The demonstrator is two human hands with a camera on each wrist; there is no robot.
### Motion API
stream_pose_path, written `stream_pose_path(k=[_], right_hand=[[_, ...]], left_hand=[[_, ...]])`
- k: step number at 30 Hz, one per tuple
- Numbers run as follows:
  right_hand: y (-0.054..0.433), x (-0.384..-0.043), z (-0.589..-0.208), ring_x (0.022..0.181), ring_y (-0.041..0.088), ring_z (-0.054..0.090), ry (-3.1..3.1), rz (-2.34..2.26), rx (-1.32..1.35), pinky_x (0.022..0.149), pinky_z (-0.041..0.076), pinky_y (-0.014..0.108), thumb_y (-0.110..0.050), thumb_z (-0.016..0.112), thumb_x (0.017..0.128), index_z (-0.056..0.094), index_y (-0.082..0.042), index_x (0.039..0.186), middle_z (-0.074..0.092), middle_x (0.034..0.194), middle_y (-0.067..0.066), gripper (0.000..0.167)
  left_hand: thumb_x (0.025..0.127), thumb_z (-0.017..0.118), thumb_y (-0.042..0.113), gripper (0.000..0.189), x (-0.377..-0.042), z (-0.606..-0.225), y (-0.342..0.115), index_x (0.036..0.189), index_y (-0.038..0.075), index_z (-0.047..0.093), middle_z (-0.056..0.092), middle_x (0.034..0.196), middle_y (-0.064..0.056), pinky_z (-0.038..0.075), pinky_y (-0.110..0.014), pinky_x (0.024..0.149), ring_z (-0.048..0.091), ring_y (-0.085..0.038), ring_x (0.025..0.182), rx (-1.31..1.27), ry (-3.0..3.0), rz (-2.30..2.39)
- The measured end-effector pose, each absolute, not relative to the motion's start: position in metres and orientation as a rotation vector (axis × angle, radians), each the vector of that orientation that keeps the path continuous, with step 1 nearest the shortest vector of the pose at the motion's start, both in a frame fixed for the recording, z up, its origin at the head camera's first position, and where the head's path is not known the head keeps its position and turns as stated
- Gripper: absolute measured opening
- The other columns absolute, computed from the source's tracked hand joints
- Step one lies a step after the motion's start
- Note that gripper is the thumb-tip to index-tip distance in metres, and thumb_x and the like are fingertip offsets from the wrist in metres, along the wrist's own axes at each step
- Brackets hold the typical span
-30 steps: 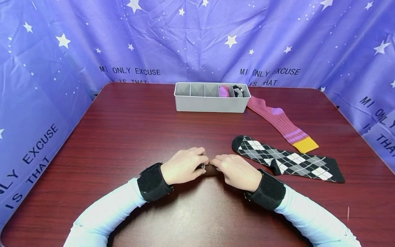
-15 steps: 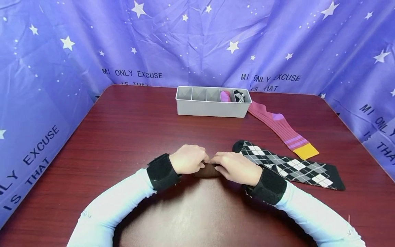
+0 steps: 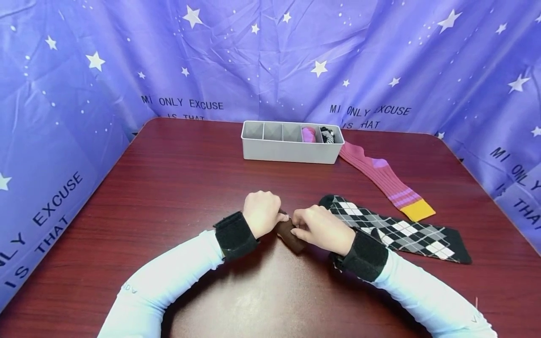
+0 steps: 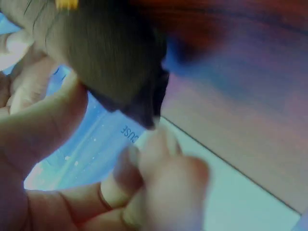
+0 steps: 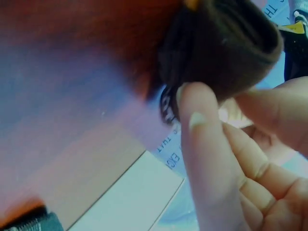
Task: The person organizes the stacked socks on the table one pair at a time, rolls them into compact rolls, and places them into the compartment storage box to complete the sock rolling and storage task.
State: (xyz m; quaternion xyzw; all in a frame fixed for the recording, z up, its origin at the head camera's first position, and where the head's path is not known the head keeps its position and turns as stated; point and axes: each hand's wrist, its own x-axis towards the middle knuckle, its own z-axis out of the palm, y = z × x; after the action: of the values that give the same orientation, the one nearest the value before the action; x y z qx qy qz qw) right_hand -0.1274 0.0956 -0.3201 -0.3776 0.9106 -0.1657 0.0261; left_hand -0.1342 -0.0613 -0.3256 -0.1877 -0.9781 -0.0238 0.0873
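Note:
A dark brown sock (image 3: pixel 291 238), folded into a small bundle, is between both hands above the front middle of the table. My left hand (image 3: pixel 263 211) grips its left end with curled fingers. In the left wrist view the fingertips (image 4: pixel 161 144) are blurred at the bundle's dark lower tip. My right hand (image 3: pixel 323 227) pinches the other end between thumb and fingers. The right wrist view shows the brown sock (image 5: pixel 231 57) with an open fold at its end and white lettering on a dark part near the fingertips.
A grey divided box (image 3: pixel 291 152) stands at the back, with a pink sock (image 3: pixel 308 134) and a black-and-white sock (image 3: pixel 327 135) in its two right compartments. A pink sock with a yellow cuff (image 3: pixel 382 178) and a black argyle sock (image 3: pixel 405 230) lie flat on the right.
The brown bundle has turned from lying crosswise to slanting, its near end toward the lower right. My left hand has moved right and slightly away, turning over it. The camera view has shifted slightly.

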Motion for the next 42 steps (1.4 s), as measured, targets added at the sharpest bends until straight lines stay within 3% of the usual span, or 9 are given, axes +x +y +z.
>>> stream_pose_path(k=[6,11,17,23,30,35,42], right_hand=[[0.089,-0.123,-0.328,0.046,-0.001,0.038,2.879,-0.521,-1.141,0.045,0.031,0.014,-0.015,0.061,0.074,0.056,-0.015,0.061,0.049,0.053,-0.010,0.014],[0.086,-0.117,-0.331,0.046,-0.002,0.038,2.797,-0.484,-1.196,0.045,0.031,0.014,-0.015,0.062,0.073,0.060,-0.015,0.063,0.051,0.055,-0.011,0.010],[0.091,-0.127,-0.307,0.052,0.000,0.047,2.873,-0.414,-1.165,0.048,0.038,0.019,-0.023,0.063,0.073,0.063,-0.017,0.074,0.058,0.063,-0.011,0.006],[0.108,-0.182,-0.255,0.067,0.012,0.059,3.101,-0.571,-0.986,0.060,0.047,0.030,-0.028,0.058,0.078,0.062,-0.012,0.093,0.065,0.078,0.001,0.022],[0.137,-0.265,-0.222,0.094,0.033,0.055,3.190,-0.933,-0.545,0.083,0.040,0.042,-0.023,0.053,0.082,0.050,0.000,0.116,0.057,0.107,0.022,0.042],[0.151,-0.299,-0.237,0.101,0.038,0.050,3.219,-0.837,-0.230,0.088,0.036,0.044,-0.024,0.049,0.082,0.050,0.005,0.114,0.054,0.110,0.025,0.044],[0.166,-0.319,-0.286,0.095,0.043,0.051,3.191,-0.606,0.031,0.079,0.040,0.048,-0.021,0.048,0.080,0.056,0.001,0.107,0.054,0.107,0.027,0.037]], left_hand=[[0.077,0.056,0.039,0.032,-0.131,-0.331,-0.056,0.061,0.011,0.059,0.059,0.059,-0.003,0.045,-0.032,0.046,0.059,-0.019,0.055,-0.611,-3.016,-0.152],[0.073,0.061,0.028,0.020,-0.130,-0.328,-0.052,0.064,0.010,0.058,0.061,0.065,-0.004,0.047,-0.034,0.051,0.060,-0.019,0.061,-0.710,-3.075,-0.256],[0.070,0.065,0.029,0.020,-0.133,-0.328,-0.051,0.062,0.013,0.057,0.061,0.064,-0.002,0.048,-0.033,0.051,0.060,-0.018,0.060,-0.773,-3.067,-0.276],[0.069,0.067,0.031,0.020,-0.135,-0.329,-0.051,0.067,0.013,0.058,0.062,0.069,-0.002,0.048,-0.032,0.052,0.061,-0.019,0.065,-0.802,-3.084,-0.267],[0.070,0.066,0.030,0.021,-0.140,-0.326,-0.051,0.069,0.012,0.057,0.058,0.066,-0.001,0.044,-0.027,0.049,0.057,-0.016,0.060,-0.790,-3.186,-0.336],[0.069,0.067,0.029,0.022,-0.146,-0.326,-0.054,0.066,0.012,0.052,0.051,0.061,0.002,0.039,-0.025,0.047,0.049,-0.012,0.054,-0.776,-3.250,-0.453],[0.068,0.068,0.024,0.043,-0.155,-0.332,-0.061,0.050,0.015,0.029,0.021,0.049,0.006,0.021,-0.021,0.043,0.023,-0.008,0.043,-0.814,-3.332,-0.775]])
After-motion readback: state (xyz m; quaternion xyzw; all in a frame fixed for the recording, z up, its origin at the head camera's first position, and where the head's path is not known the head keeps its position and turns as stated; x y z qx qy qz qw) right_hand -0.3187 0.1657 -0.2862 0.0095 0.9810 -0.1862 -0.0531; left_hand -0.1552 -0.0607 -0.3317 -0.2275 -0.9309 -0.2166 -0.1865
